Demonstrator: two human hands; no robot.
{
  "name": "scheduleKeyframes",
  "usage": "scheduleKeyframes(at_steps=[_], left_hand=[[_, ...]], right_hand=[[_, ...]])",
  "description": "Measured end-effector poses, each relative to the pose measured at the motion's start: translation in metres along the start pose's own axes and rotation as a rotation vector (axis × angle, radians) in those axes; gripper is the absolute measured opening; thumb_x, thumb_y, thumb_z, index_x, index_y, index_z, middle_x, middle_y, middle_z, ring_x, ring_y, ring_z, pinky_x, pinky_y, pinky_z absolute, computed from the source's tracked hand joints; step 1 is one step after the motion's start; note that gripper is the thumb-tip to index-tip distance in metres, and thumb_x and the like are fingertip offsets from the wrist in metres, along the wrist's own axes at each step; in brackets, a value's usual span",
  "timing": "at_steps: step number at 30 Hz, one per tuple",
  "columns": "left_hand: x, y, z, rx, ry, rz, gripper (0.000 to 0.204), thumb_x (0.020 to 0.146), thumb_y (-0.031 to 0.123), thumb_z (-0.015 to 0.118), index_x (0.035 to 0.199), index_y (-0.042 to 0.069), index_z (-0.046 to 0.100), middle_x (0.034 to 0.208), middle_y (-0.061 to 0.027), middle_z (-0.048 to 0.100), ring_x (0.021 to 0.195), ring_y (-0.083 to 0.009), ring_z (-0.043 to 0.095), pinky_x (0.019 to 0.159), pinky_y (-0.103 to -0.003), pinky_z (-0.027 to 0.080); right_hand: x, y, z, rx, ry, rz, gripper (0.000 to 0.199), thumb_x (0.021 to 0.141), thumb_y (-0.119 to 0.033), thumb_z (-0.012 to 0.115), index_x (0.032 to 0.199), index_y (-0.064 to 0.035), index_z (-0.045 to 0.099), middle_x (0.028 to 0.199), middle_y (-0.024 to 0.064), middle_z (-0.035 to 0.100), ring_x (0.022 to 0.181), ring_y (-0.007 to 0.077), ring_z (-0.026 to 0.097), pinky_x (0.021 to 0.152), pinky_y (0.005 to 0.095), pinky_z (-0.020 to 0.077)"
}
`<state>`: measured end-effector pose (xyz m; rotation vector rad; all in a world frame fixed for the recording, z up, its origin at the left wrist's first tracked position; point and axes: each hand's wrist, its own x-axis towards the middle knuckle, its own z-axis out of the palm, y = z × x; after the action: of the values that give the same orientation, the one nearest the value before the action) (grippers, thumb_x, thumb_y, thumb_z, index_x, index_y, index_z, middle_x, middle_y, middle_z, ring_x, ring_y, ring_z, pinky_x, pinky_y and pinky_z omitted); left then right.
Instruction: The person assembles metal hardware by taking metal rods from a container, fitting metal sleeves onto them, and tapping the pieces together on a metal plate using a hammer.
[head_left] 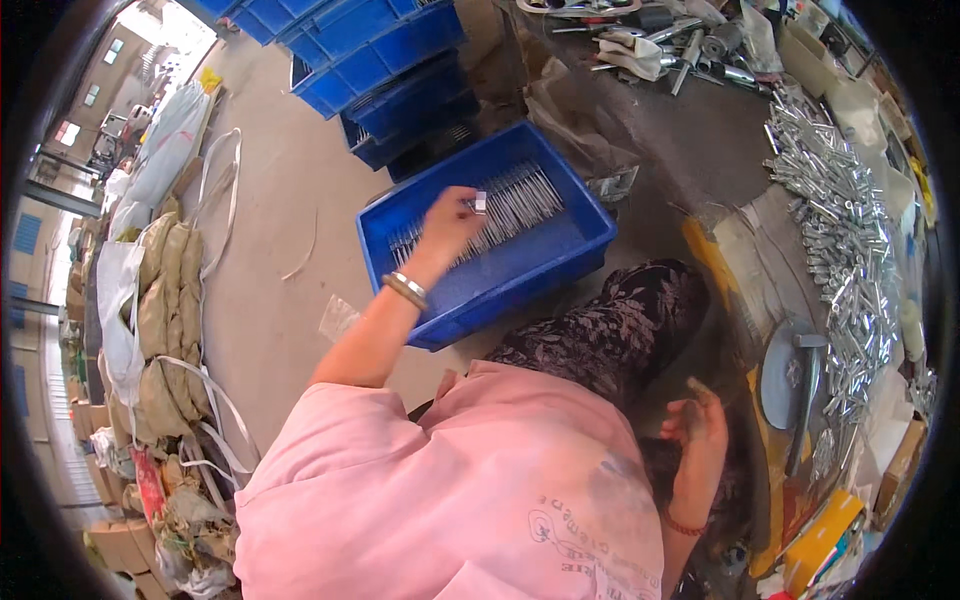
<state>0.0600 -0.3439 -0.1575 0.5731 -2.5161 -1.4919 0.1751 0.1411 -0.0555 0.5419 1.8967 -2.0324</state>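
Note:
My left hand (452,218), with a bangle on its wrist, reaches over a blue plastic crate (520,283). Its fingers are closed on a small shiny metal part (479,203), mostly hidden by the hand. Below it in the crate, slender metal rods (515,208) lie side by side in a long row. My right hand (697,420), a red bracelet at the wrist, is held beside my right leg, near the edge of the workbench. Its fingers are loosely bent and apart, and I see nothing in them.
More blue crates (385,60) are stacked beyond the open one. To the right, a bench holds a heap of metal tubular parts (835,240) and a round metal plate with an upright bar (785,375). Sacks (165,290) with white straps line the left side.

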Motion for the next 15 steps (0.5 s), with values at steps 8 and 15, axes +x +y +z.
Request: scheduleKeyframes(at_steps=[8,15], left_hand=[[0.045,-0.09,-0.095,0.448,0.036,-0.465,0.036,0.096,0.005,0.072,0.132,0.003,0.067,0.095,-0.0171,0.08,0.076,-0.0258,0.081,0.068,-0.042,0.065],[0.094,-0.165,-0.087,0.904,-0.281,-0.53,0.026,0.101,0.007,0.06,0.118,-0.001,0.078,0.095,-0.0202,0.082,0.08,-0.0326,0.083,0.076,-0.044,0.067]], right_hand=[[0.011,0.021,-0.002,-0.021,-0.011,0.045,0.035,0.112,-0.025,0.068,0.14,-0.005,0.068,0.105,0.0072,0.075,0.079,0.0108,0.068,0.072,0.0258,0.0587],[0.011,0.033,-0.008,-0.025,0.002,0.049,0.032,0.113,-0.021,0.065,0.14,-0.0045,0.068,0.106,0.0083,0.076,0.08,0.0122,0.07,0.072,0.0267,0.0602]])
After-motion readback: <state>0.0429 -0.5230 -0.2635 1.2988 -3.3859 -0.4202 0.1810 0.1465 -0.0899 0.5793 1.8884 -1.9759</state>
